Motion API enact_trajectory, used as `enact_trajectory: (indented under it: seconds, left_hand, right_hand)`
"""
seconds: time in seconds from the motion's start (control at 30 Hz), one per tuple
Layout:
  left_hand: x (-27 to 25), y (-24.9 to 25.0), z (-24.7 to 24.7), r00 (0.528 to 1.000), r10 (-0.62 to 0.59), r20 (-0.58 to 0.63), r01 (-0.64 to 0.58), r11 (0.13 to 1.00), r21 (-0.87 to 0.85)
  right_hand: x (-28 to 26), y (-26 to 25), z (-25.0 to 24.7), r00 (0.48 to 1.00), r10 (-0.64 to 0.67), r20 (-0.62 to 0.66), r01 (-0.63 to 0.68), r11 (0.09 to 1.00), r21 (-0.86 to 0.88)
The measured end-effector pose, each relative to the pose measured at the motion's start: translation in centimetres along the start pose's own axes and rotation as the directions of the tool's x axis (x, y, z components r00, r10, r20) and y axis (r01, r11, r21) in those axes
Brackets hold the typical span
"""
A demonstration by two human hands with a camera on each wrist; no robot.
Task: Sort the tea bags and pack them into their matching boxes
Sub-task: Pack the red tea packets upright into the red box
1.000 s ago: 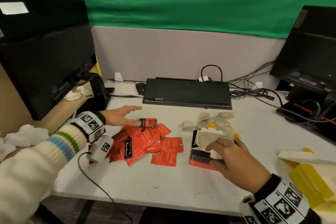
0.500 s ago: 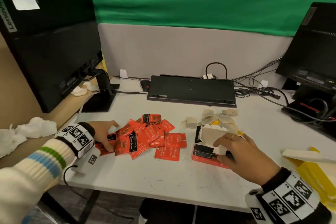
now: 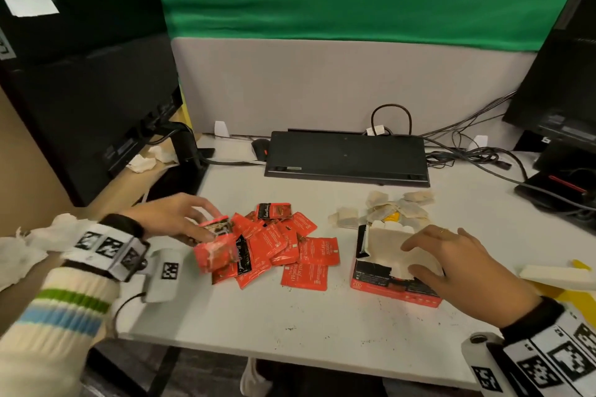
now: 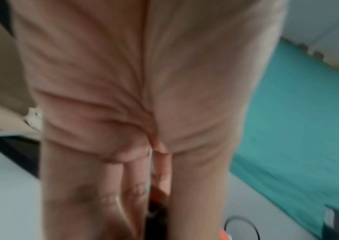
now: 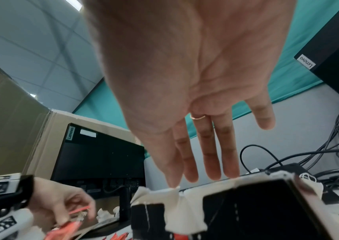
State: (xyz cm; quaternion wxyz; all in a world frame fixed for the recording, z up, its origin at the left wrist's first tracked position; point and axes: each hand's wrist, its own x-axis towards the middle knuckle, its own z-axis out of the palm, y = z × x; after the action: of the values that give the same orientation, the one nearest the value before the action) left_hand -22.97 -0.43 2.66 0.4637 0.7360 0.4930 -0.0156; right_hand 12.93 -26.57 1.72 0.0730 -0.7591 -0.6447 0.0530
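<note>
A heap of red tea packets [image 3: 283, 248] lies on the white desk [image 3: 322, 325]. My left hand [image 3: 180, 219] pinches a small bunch of red packets [image 3: 214, 246] lifted at the heap's left end; the right wrist view shows that hand [image 5: 62, 203] with its fingers curled on them. An open red and black box [image 3: 383, 274] sits right of the heap. My right hand [image 3: 451, 264] hovers over it with fingers straight, holding nothing; its thumb is at the box's torn front edge. Beige paper tea bags [image 3: 393, 213] lie behind the box. The left wrist view is blurred skin.
A black keyboard [image 3: 346, 156] stands on edge at the back, with cables [image 3: 477, 155] to its right. Black monitors [image 3: 84, 80] flank the desk on both sides. A yellow box [image 3: 561, 284] with a cream lid sits at the right edge. Crumpled white tissue [image 3: 19, 245] lies at the left.
My left hand has come back from the heap's near-left edge and lifted a bunch of red packets. My right hand has let go of the box front and spread above it.
</note>
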Motion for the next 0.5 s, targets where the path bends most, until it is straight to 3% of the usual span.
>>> enact_trajectory:
  seconds: [0.1, 0.23, 0.33, 0.5]
  left_hand:
    - [2.8, 1.0, 2.6, 1.000, -0.009, 0.016, 0.006, 0.981, 0.196]
    - [5.0, 1.4, 5.1, 0.994, -0.084, -0.063, 0.105, 0.820, 0.563]
    - [5.3, 1.8, 6.1, 0.993, -0.103, -0.058, 0.117, 0.781, 0.613]
    - [5.8, 2.2, 6.1, 0.996, -0.063, -0.068, 0.090, 0.838, 0.538]
  right_hand:
    - [0.4, -0.1, 0.4, 1.000, -0.027, -0.016, 0.027, 1.000, 0.002]
    - [0.6, 0.0, 0.7, 0.998, -0.052, -0.033, 0.052, 0.998, 0.020]
    - [0.4, -0.1, 0.7, 0.999, -0.046, -0.007, 0.046, 0.997, 0.058]
    - [0.4, -0.2, 1.1, 0.999, -0.053, 0.009, 0.052, 0.997, 0.052]
